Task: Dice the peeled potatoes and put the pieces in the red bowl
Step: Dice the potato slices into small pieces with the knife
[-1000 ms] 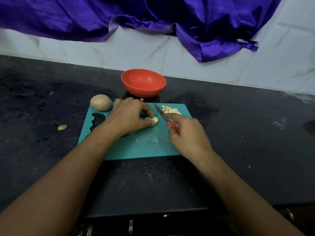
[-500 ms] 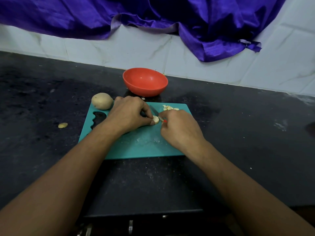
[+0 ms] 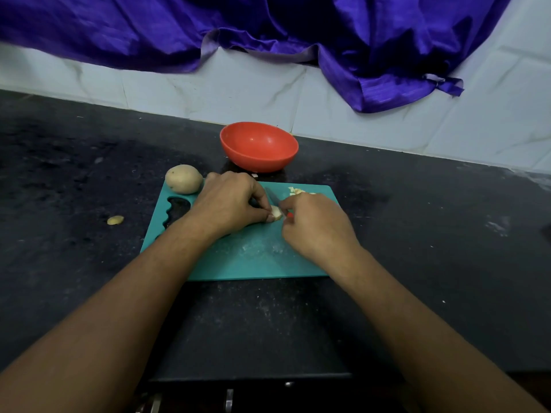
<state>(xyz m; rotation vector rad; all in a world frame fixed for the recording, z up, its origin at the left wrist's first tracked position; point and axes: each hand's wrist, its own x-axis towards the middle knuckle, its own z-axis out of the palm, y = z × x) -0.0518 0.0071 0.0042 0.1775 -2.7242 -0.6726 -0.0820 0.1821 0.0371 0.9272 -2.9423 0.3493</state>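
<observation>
On the teal cutting board (image 3: 247, 257), my left hand (image 3: 231, 202) holds down a small pale potato piece (image 3: 276, 213) with curled fingers. My right hand (image 3: 314, 223) grips a red-handled knife (image 3: 272, 196), its blade lying across the piece right beside my left fingertips. A small pile of diced potato (image 3: 298, 191) lies at the board's far right, partly hidden behind my right hand. A whole peeled potato (image 3: 184, 178) rests at the board's far left corner. The red bowl (image 3: 258, 146) stands just beyond the board and looks empty.
A small potato scrap (image 3: 115, 220) lies on the dark counter (image 3: 74, 189) left of the board. A white tiled wall (image 3: 238, 93) with a purple cloth (image 3: 328, 34) hanging over it backs the counter. The counter's front edge runs below the board.
My right hand has moved left with the knife, from beside the diced pile to right against the piece under my left hand. The left hand has stayed in place.
</observation>
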